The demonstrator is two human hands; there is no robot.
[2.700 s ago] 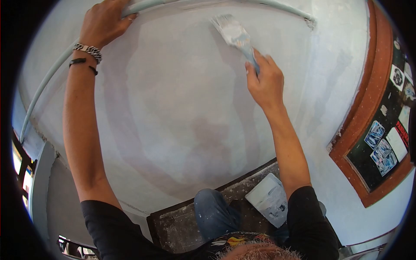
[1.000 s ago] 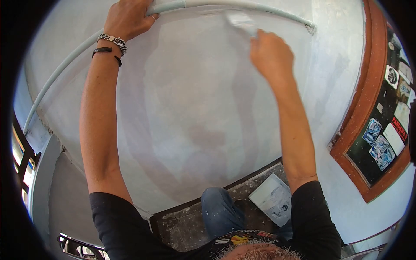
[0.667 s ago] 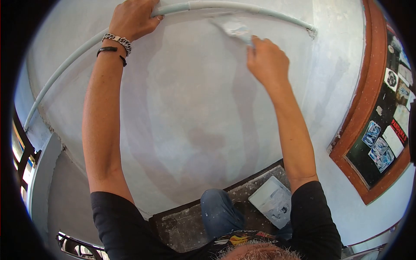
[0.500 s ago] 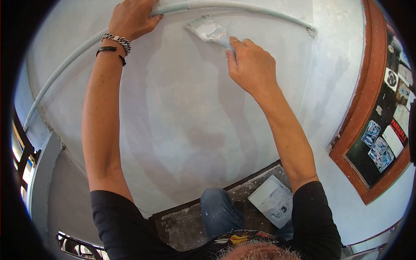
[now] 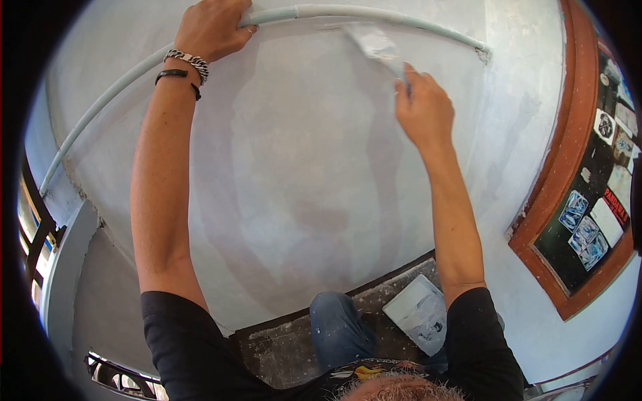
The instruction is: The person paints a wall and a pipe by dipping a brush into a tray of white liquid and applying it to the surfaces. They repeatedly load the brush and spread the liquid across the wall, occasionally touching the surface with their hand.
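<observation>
- While my right hand (image 5: 422,110) stays clamped on its handle, the paintbrush (image 5: 378,45) sits high on the wall (image 5: 301,180), bristles touching just under the pipe (image 5: 361,12); half a second ago it was further left and lower, so the stroke has swept back up to the right, and I judge this strip below the pipe is being covered pass by pass.
- My left hand (image 5: 212,28) keeps its fingers closed over the pipe, well apart from the right.
- Below, a paint tray (image 5: 418,313) rests on the spattered ledge (image 5: 281,347) beside my knee (image 5: 338,327).
- A brown-framed notice board (image 5: 588,200) hangs to the right.
</observation>
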